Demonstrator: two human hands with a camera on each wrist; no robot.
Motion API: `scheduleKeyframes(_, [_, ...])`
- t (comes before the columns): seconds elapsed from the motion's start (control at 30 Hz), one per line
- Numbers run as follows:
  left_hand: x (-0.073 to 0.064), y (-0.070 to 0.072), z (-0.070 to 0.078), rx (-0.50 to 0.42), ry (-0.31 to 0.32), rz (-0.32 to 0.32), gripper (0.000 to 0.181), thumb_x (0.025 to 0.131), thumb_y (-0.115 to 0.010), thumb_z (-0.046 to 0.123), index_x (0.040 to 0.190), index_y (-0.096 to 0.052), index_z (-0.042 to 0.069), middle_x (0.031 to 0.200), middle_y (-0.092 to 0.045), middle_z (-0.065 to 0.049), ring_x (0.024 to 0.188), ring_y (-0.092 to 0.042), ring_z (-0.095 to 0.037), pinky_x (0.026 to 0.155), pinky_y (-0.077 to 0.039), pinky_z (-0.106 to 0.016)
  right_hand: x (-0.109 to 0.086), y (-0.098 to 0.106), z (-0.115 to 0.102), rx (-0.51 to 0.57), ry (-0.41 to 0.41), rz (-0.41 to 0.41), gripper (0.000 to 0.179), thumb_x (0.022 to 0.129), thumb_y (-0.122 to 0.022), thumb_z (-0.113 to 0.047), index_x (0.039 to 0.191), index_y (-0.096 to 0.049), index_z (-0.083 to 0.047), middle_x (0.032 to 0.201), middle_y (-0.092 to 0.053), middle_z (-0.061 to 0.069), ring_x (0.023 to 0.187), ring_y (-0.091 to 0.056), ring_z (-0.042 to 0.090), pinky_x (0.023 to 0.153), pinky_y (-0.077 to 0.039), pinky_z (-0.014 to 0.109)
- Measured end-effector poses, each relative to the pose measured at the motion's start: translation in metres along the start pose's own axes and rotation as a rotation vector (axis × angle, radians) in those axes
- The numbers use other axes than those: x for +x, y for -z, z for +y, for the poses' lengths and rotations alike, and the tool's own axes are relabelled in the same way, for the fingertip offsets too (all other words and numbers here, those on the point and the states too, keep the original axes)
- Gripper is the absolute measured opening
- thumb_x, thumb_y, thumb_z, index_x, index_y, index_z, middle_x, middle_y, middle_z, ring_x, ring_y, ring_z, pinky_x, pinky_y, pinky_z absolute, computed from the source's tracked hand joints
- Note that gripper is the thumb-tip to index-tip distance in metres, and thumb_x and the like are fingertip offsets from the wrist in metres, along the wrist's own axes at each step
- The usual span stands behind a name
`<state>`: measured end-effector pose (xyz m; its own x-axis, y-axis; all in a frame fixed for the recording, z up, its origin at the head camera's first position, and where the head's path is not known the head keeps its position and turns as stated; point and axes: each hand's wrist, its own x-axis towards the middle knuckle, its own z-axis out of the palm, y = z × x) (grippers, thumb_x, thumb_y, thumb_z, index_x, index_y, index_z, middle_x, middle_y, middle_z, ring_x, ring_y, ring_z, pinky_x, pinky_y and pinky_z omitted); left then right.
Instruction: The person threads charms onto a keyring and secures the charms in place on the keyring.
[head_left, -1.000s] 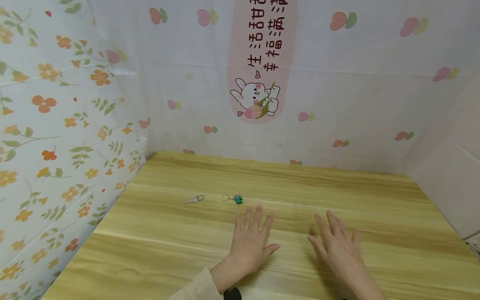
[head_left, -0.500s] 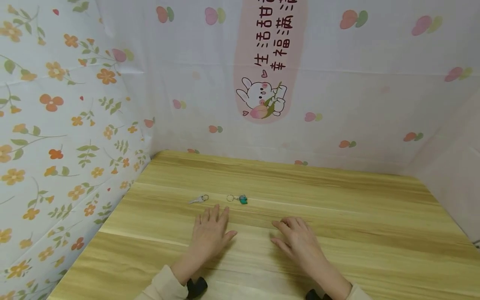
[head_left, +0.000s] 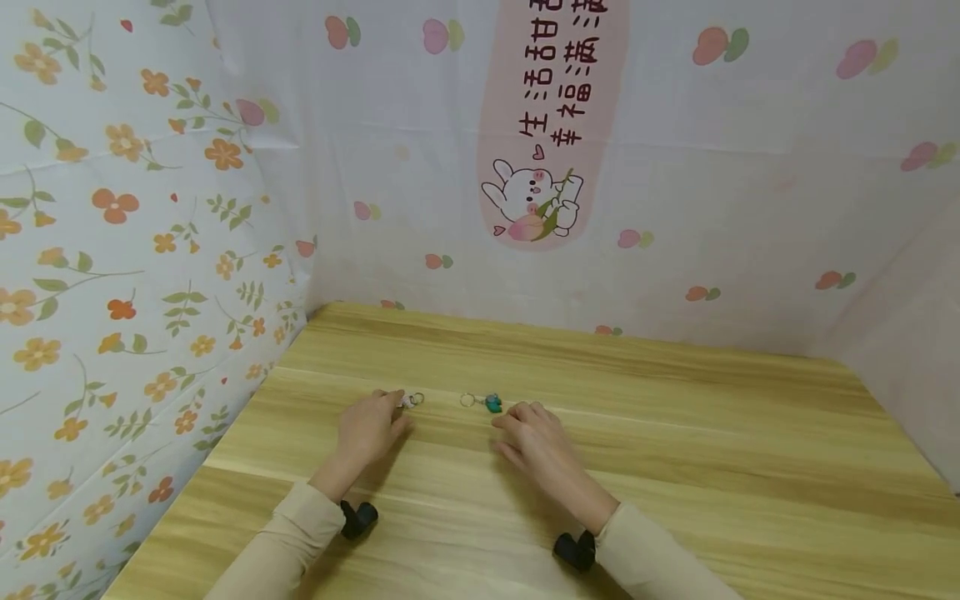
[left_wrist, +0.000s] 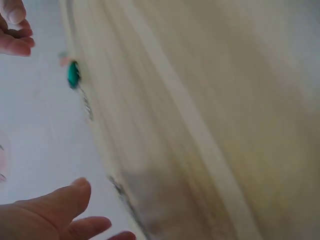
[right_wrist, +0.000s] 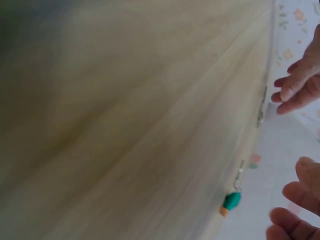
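Note:
A silvery key [head_left: 408, 402] on a small ring lies on the wooden table, partly covered in the head view by my left hand [head_left: 365, 427]. The left fingers reach over it with a gap between them and the key [right_wrist: 262, 112] in the right wrist view. To its right lies a keyring with a teal-green charm [head_left: 492, 403], its ring pointing left. My right hand [head_left: 542, 443] hovers just right of the charm, fingers loosely bent and holding nothing. In the right wrist view the charm [right_wrist: 232, 201] shows an orange part and sits apart from the right fingertips [right_wrist: 282, 220].
The light wood-grain table [head_left: 675, 467] stretches out around both hands. Behind it hangs a white curtain [head_left: 675, 200] with a rabbit print, and a flowered cloth [head_left: 150, 250] covers the left side. Black wrist mounts [head_left: 576, 550] sit under both wrists.
Both hands have moved left and forward over the table. The left hand has come over the key, the right hand up beside the charm. The key and keyring lie where they were.

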<state>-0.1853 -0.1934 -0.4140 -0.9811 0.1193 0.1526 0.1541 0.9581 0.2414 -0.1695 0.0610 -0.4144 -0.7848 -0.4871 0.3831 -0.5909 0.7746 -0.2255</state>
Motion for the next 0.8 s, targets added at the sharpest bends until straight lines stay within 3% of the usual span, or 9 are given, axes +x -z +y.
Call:
scheduleKeyframes(0.1, [0.011,-0.002,-0.008,-0.077,0.038,-0.035,0.038,0.086,-0.068,0.027,0.118,-0.064,0.005,0.103,-0.066,-0.017,0.082,-0.064,-0.031,0.058,-0.051,-0.038,0.013,-0.009,-0.001,0.035,-0.012,-0.018,0.026,0.079,-0.075,-0.016,0.103,-0.070,-0.008,0.098,-0.063,0.006,0.093,-0.055,0.024,0.085,-0.046,0.046])
scheduleKeyframes(0.33, [0.033,-0.009,-0.015,-0.185,0.018,-0.074,0.031,0.086,-0.069,0.021,0.110,-0.065,0.003,0.092,-0.062,-0.010,0.079,-0.057,-0.023,0.067,-0.049,-0.036,0.041,-0.024,-0.004,-0.025,-0.023,-0.043,0.022,0.079,-0.075,-0.014,0.099,-0.071,-0.009,0.098,-0.063,0.006,0.097,-0.055,0.028,0.092,-0.042,0.053])
scheduleKeyframes(0.6, [0.050,-0.010,-0.014,-0.248,0.058,-0.220,0.023,0.086,-0.068,0.021,0.104,-0.063,0.007,0.094,-0.057,-0.007,0.085,-0.054,-0.022,0.079,-0.045,-0.043,0.061,-0.036,0.002,-0.125,-0.069,-0.155,0.015,0.080,-0.074,-0.014,0.095,-0.071,-0.013,0.096,-0.062,0.005,0.096,-0.053,0.028,0.095,-0.039,0.057])
scheduleKeyframes(0.8, [0.054,-0.010,-0.012,-0.230,0.056,-0.246,0.017,0.083,-0.071,0.019,0.094,-0.062,0.011,0.092,-0.056,-0.003,0.085,-0.052,-0.021,0.082,-0.041,-0.049,0.072,-0.044,0.003,-0.166,-0.070,-0.241,0.015,0.083,-0.071,-0.020,0.097,-0.072,-0.016,0.097,-0.062,0.002,0.098,-0.054,0.025,0.099,-0.036,0.057])
